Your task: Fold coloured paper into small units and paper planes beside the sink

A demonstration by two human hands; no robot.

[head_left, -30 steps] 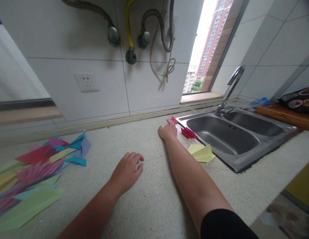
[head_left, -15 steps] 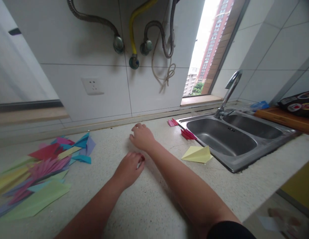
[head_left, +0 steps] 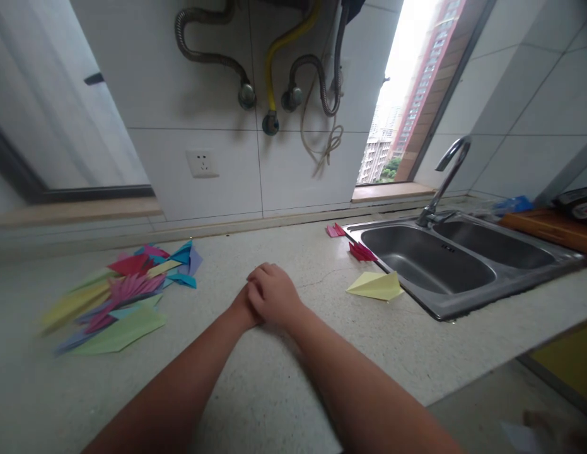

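Right hand [head_left: 277, 295] loosely curled over left hand [head_left: 244, 309]; can't tell either's grip. Multicoloured folded-paper pile [head_left: 135, 284] left on speckled off-white desk [head_left: 255, 391], pale-yellow paper plane [head_left: 374, 285] right. Black package [head_left: 574, 202]: print unreadable.

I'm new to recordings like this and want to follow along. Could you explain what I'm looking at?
There is no machine here: these are a person's own bare hands. A camera worn on the head takes every picture, looking forward and down, so you see roughly what the person sees. The right hand lies over the left hand, above a speckled countertop. No object shows in the hands, though the left is mostly covered. To the person's left is a pile of colorful folded papers. To the right, beside the metal sink, are a pale yellow folded paper, a red one and a pink one.
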